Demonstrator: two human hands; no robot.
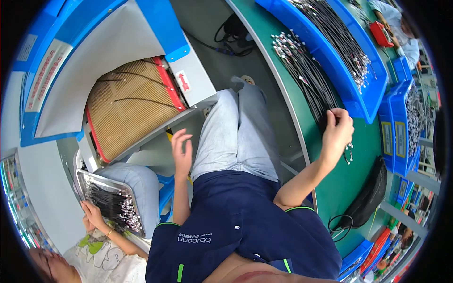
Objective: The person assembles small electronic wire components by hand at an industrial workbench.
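My right hand (338, 132) is at the green table on the right, its fingers pinched at the lower part of a bundle of thin black cables (306, 75). White connectors show at the far end of that bundle, and a few cable tips stick out below my hand. How many cables the fingers grip is hidden. My left hand (181, 146) is raised beside my left thigh, fingers apart and slightly bent, holding nothing. Nearest to it is a conveyor (137, 125) with a brown ribbed belt, red edges and several black cables lying on it.
A blue hood (165, 28) covers the conveyor's far end. Blue bins (373, 101) of cables line the green table (330, 188), with a black pouch (368, 200) nearby. At left, a seated person's hand (94, 214) touches a metal tray (137, 207) of cables. Another person works at far right.
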